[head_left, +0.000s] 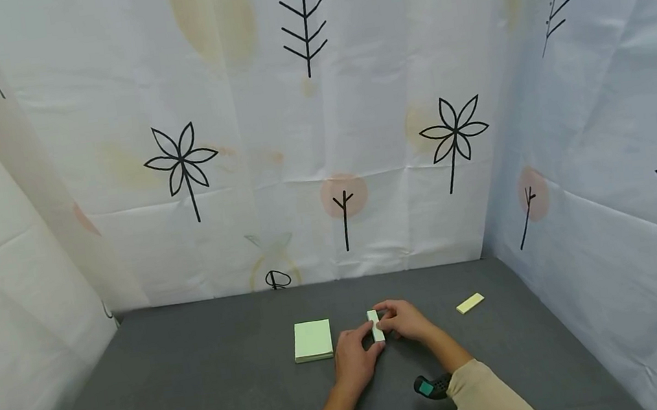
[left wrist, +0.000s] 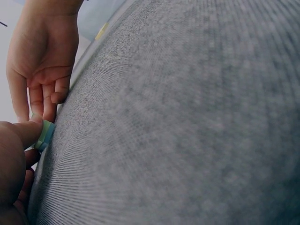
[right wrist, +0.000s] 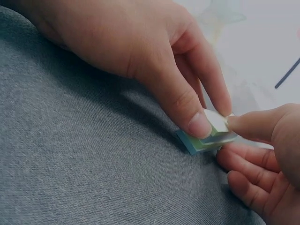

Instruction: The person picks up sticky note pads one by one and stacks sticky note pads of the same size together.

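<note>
A small stack of narrow sticky notes [head_left: 376,327], pale on top with green and blue layers below [right wrist: 192,144], stands at the middle of the dark table. My left hand [head_left: 354,359] pinches its near left side between thumb and fingers. From the right, my right hand [head_left: 404,319] holds the same stack, its thumb [right wrist: 199,124] on the near side and a finger at the far end. In the left wrist view, the left thumb partly covers the stack [left wrist: 45,136].
A square pale green sticky note pad [head_left: 312,339] lies left of the hands. To their right is a narrow yellow pad [head_left: 470,303]. A black device with a teal patch [head_left: 432,386] sits at the right wrist. Patterned white cloth [head_left: 393,224] hangs behind the table.
</note>
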{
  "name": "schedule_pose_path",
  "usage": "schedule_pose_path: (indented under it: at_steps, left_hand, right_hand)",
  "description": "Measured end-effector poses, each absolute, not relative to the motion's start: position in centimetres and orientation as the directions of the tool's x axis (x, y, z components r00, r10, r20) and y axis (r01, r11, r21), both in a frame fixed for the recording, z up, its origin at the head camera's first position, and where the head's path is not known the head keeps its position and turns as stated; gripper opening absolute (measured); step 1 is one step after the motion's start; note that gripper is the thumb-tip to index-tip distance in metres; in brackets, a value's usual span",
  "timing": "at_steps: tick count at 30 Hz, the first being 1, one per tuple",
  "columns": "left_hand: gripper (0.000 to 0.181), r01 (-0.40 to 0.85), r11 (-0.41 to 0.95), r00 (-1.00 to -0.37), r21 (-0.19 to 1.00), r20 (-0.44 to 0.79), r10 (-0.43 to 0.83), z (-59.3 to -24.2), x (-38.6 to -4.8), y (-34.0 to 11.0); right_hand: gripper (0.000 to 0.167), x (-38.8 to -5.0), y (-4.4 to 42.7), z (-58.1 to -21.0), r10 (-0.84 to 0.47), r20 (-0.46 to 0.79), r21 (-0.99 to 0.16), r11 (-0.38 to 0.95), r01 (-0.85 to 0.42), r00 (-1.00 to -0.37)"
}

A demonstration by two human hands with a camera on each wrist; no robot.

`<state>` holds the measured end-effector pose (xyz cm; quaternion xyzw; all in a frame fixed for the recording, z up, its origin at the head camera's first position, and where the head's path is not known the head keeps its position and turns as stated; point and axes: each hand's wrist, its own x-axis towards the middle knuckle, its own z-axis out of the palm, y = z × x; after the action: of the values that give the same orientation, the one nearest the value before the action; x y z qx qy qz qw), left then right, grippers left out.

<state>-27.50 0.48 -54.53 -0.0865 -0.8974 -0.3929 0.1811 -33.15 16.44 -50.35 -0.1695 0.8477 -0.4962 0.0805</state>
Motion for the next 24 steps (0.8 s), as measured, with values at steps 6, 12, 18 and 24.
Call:
schedule_pose_path:
  at_steps: [6, 12, 18, 24]
  left_hand:
    - [0.042, 0.299, 0.677, -0.916, 0.673, 0.401, 0.006, -54.5, -27.6, 0.5]
    - [0.043, 0.298, 0.678, -0.916, 0.672, 0.401, 0.005, -54.6, -27.7, 0.6]
    - [0.043, 0.291, 0.684, -0.918, 0.669, 0.398, 0.001, -54.6, -27.8, 0.6]
    - [0.044, 0.281, 0.686, -0.922, 0.671, 0.388, -0.001, -54.7, -27.7, 0.6]
  right_hand:
    - [0.039, -32.7, 16.6, -49.9, -0.350, 0.051, -0.867, 0.449, -0.216, -0.935]
    - [0.036, -31.5, 17.4, -49.7, -0.287, 0.147, -0.810, 0.514, -0.281, -0.947]
    - [0.034, -30.5, 18.7, -50.0, -0.171, 0.288, -0.743, 0.580, -0.333, -0.942]
    - [0.036, -29.8, 20.7, -50.6, -0.099, 0.401, -0.668, 0.648, -0.365, -0.911]
